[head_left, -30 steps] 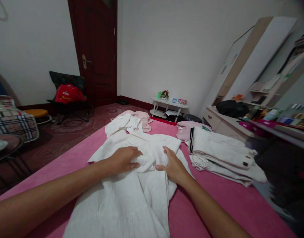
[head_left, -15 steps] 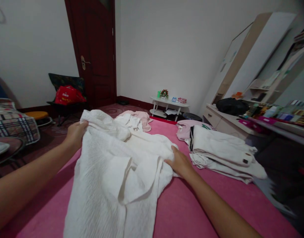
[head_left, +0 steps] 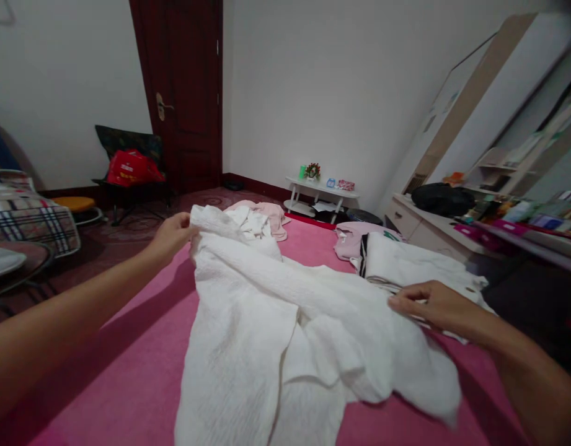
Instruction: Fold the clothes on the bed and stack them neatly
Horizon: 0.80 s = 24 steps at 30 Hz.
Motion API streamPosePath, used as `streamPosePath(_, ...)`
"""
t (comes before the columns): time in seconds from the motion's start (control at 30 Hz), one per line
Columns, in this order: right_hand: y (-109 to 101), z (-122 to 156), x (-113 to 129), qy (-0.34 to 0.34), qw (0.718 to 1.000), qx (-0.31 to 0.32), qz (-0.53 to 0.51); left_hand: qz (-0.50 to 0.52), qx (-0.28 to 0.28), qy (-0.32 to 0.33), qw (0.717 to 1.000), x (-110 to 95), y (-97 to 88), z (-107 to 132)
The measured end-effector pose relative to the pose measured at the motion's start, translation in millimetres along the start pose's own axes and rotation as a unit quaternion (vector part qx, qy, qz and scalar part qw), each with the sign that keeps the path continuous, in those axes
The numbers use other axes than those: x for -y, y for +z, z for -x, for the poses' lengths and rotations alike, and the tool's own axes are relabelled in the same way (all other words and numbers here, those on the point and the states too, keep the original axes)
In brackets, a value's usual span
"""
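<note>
A white garment with a collar [head_left: 248,322], its exact kind unclear, stretches between my two hands over the pink bed cover [head_left: 113,365]. At its far left corner, my left hand [head_left: 173,234] pinches the cloth. My right hand [head_left: 429,305] grips the garment's right part between thumb and fingers, and a sleeve-like end droops below it. The near part of the garment hangs down toward me and runs out of the frame at the bottom. Behind my right hand lies a stack of folded white clothes [head_left: 415,263], partly covered by that hand.
Pink and white clothes [head_left: 261,218] lie at the bed's far end, and a folded pale pink garment [head_left: 353,238] sits by the stack. A cluttered dresser [head_left: 434,226] stands at the right. Leftward are a chair with a red bag [head_left: 132,168] and a plaid-covered piece [head_left: 29,220].
My right hand has moved right with its side of the garment, spreading the cloth wider. My left hand has shifted slightly right with its corner. The view has turned a little left.
</note>
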State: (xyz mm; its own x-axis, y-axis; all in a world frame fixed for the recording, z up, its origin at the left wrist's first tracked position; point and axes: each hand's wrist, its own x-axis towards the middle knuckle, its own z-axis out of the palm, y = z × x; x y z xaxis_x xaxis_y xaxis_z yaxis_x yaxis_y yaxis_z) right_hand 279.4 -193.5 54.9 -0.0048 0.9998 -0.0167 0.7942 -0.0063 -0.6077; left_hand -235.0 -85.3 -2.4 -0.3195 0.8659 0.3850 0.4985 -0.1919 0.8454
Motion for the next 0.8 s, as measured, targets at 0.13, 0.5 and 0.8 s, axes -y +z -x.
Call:
streamPosePath(0.13,8,-14,-4,-0.027,0.998,-0.049,0.011,-0.172,-0.056,0.169,0.969,-12,13.5,1)
streamPosePath(0.5,117,-58,-7,-0.120,0.986,0.023,0.111,-0.371,0.316,0.193,0.851,-28,70.1,24)
streamPosePath(0.8,46,-68,36,0.032,0.991,0.076,-0.106,-0.286,0.307,0.133,0.898,-57,63.6,-17)
